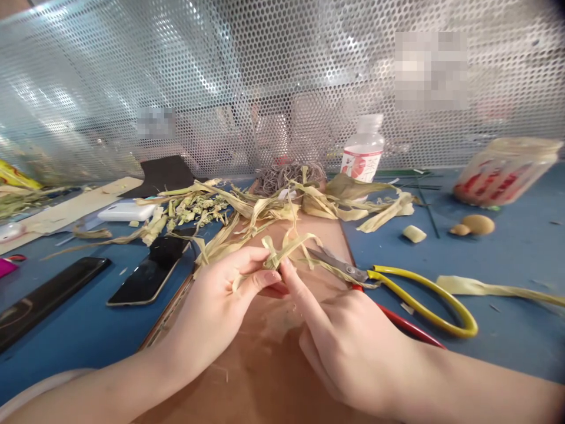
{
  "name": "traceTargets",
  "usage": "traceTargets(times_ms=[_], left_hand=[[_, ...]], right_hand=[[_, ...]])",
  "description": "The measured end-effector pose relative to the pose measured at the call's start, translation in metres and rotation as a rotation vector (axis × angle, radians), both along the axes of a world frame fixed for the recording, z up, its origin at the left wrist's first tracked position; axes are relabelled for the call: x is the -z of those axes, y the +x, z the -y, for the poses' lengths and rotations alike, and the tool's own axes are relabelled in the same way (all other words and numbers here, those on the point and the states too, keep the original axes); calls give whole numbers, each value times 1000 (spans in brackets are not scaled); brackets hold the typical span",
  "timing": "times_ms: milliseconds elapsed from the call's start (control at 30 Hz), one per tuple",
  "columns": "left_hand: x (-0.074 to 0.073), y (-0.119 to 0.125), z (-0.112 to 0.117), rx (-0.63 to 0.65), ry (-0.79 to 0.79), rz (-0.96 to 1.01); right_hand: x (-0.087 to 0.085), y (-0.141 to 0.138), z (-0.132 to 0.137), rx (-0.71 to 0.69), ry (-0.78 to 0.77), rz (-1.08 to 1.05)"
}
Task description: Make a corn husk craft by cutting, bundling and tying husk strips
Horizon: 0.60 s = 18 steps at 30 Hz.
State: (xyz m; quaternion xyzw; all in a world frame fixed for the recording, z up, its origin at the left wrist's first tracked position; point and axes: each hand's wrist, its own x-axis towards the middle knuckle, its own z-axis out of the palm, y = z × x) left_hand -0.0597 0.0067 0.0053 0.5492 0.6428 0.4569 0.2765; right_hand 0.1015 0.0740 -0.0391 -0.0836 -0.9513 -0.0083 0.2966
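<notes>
Over the brown board, my left hand [220,294] pinches a small folded piece of pale dried corn husk [276,258] between thumb and fingers. My right hand [348,335] meets it from the other side. Its index finger reaches out and presses against the husk; the other fingers are curled, and its thumb is mostly hidden. A loose strip of the husk curves up and right from the fingertips. Just beyond my right hand lie scissors [353,272] with one yellow and one red handle, blades on the board.
More dried husks [326,203] lie across the far end of the board [247,353]. Behind stand a perforated metal screen [265,70], a labelled plastic bottle [364,150] and a tilted jar [505,174]. Phones [150,271] and a white case [127,211] rest left on the blue table [507,265].
</notes>
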Motion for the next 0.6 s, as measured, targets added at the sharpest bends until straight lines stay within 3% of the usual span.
traceTargets(times_ms=[333, 600], left_hand=[[-1, 0, -2, 7, -26, 53], [-1, -1, -2, -8, -9, 49]], right_hand=[[-4, -2, -1, -10, -51, 69], [-8, 1, -1, -52, -194, 29]])
